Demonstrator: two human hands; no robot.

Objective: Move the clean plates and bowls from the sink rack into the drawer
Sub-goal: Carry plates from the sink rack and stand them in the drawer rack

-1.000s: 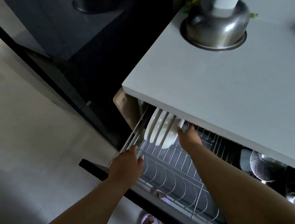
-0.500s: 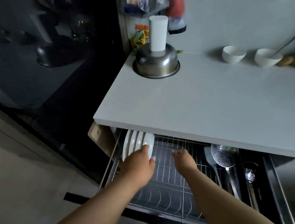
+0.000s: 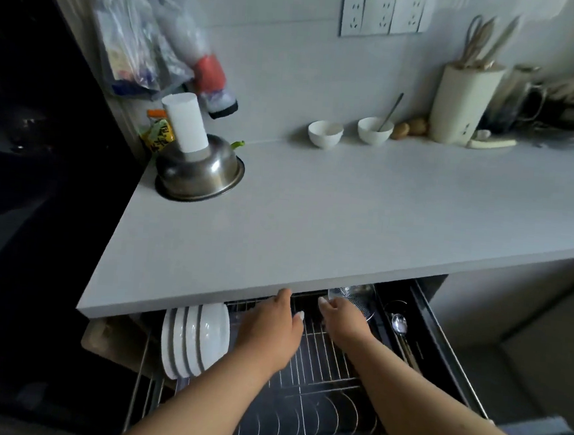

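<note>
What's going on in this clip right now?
A person is putting dishes away in an open drawer under the counter. A row of white plates stands on edge in the wire rack at the drawer's left end. Both hands are over the rack and hold nothing: the left hand is just right of the plates, the right hand reaches toward the back near a wire strainer. Two white bowls sit on the counter by the wall.

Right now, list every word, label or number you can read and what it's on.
Yellow packet behind the steel bowl: dark printed characters, too blurred to read.
Hanging plastic bags: coloured print, unreadable.
Wall sockets: no markings legible.
Nothing else carries text.
</note>
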